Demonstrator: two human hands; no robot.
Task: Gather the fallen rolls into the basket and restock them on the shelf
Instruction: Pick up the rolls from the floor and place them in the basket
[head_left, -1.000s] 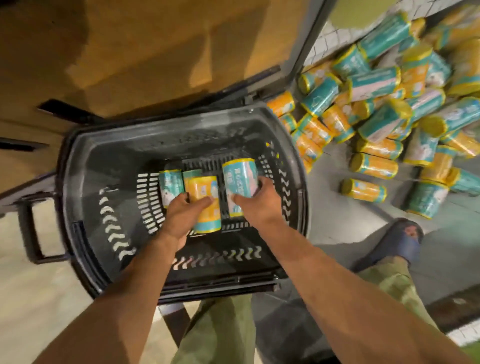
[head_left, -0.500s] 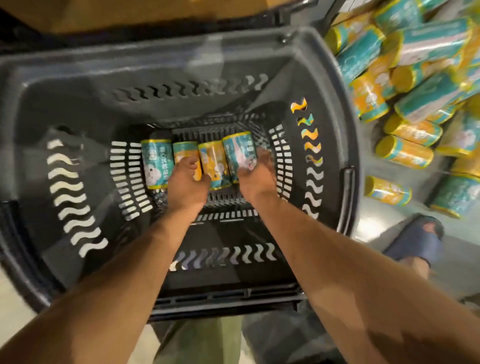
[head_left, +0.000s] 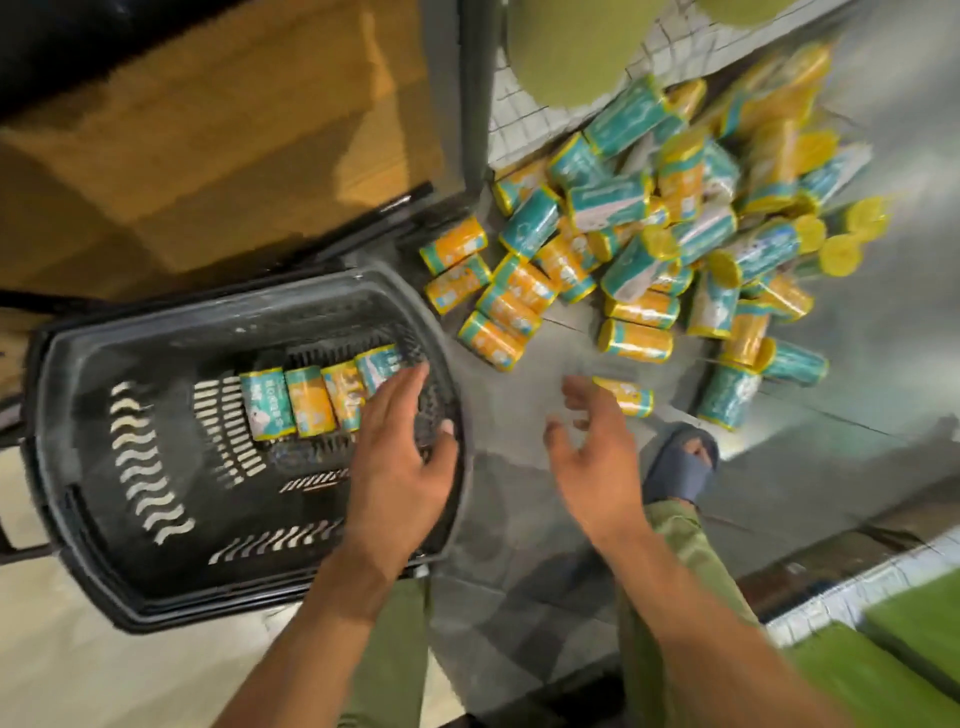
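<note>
Counted four rolls (head_left: 322, 397) in the basket (head_left: 156, 343), lying flat on its slotted bottom, side by side in one row; long axes parallel, running from near wall toward far wall, tilted slightly right. Noted left hand (head_left: 400, 457) above the basket's right rim, fingers (head_left: 409, 388) straight and spread, holding nothing. Noted right hand (head_left: 597, 467) over the grey floor (head_left: 524, 358), fingers loosely spread, likewise empty, tips just beside a single orange roll (head_left: 626, 396) lying with long axis left to right; cannot tell contact, motion blur. Recorded a loose pile of teal and orange rolls (head_left: 649, 234) on the floor beyond, axes pointing every way, some resting on others. Logged dark sandal (head_left: 680, 467) on the floor near that single roll, and wood-coloured panel (head_left: 208, 130) behind the basket.
</note>
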